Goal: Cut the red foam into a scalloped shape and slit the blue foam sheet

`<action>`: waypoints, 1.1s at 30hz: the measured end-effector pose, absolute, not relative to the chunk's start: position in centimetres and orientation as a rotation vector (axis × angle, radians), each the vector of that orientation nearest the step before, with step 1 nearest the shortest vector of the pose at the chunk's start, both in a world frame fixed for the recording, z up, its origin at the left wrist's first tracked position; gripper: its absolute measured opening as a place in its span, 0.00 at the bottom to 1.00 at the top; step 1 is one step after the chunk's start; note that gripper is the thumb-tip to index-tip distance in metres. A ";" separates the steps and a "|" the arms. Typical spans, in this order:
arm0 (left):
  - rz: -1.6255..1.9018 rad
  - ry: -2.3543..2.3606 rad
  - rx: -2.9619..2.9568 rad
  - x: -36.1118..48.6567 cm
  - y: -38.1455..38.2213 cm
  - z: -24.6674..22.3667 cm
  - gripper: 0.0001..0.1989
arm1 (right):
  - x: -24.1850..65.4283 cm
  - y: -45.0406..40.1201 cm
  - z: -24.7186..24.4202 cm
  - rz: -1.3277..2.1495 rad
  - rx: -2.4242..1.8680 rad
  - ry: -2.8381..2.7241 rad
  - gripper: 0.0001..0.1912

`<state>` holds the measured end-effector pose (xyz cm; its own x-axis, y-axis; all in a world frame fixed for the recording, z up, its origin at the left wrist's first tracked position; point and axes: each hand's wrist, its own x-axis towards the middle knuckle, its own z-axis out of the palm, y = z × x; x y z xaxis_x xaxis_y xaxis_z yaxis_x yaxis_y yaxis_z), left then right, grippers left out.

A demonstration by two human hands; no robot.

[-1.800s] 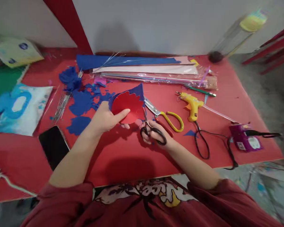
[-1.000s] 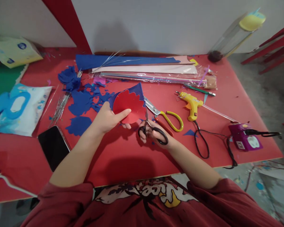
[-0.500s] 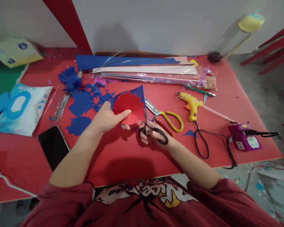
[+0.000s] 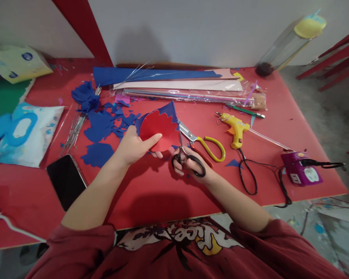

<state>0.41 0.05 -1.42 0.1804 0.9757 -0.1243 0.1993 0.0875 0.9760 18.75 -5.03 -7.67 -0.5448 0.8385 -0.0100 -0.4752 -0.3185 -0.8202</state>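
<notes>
My left hand (image 4: 138, 145) pinches a red scallop-edged cutout (image 4: 159, 130) flat against a blue sheet (image 4: 170, 109), its thumb on the red face. In my right hand (image 4: 186, 162) are black-handled scissors (image 4: 196, 166), the fingers through the loops. The blades stand upright at the right edge of the red and blue pieces; whether they are parted is hard to make out. Blue cut shapes (image 4: 97, 154) and small blue scraps (image 4: 119, 120) lie left of my hands. Yellow-handled shears (image 4: 212, 147) rest just to the right.
A yellow glue gun (image 4: 235, 130) lies at right, its cord near a purple power block (image 4: 301, 168). Rolled blue sheet (image 4: 151, 75) and wrapped sticks (image 4: 192, 95) line the back. A phone (image 4: 66, 182), wipes pack (image 4: 26, 133) and wire bundle (image 4: 74, 131) are at left.
The red cutout and blue sheet have tilted slightly in my left hand. The scissors have shifted a little at their right edge; both hands keep their hold.
</notes>
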 end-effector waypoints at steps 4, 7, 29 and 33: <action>0.867 1.205 1.361 0.7 0.1 -0.9 0.06 | 18.7 -5.1 -7.6 1.930 -0.562 -1.022 0.21; 0.863 1.201 1.384 0.7 0.1 -0.8 0.06 | 18.7 -5.0 -7.6 1.925 -0.561 -1.027 0.20; 0.996 1.225 1.358 1.7 -0.5 -1.9 0.09 | 18.4 -5.1 -7.1 1.881 -0.665 -0.970 0.24; 1.024 1.225 1.339 2.0 -0.6 -2.0 0.11 | 18.4 -5.1 -7.2 1.849 -0.632 -0.976 0.23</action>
<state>2.00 -0.64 -1.97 0.1246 0.9913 -0.0413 0.1354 0.0242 0.9905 18.39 -5.14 -7.25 -0.4437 0.8959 -0.0210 -0.4885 -0.2615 -0.8325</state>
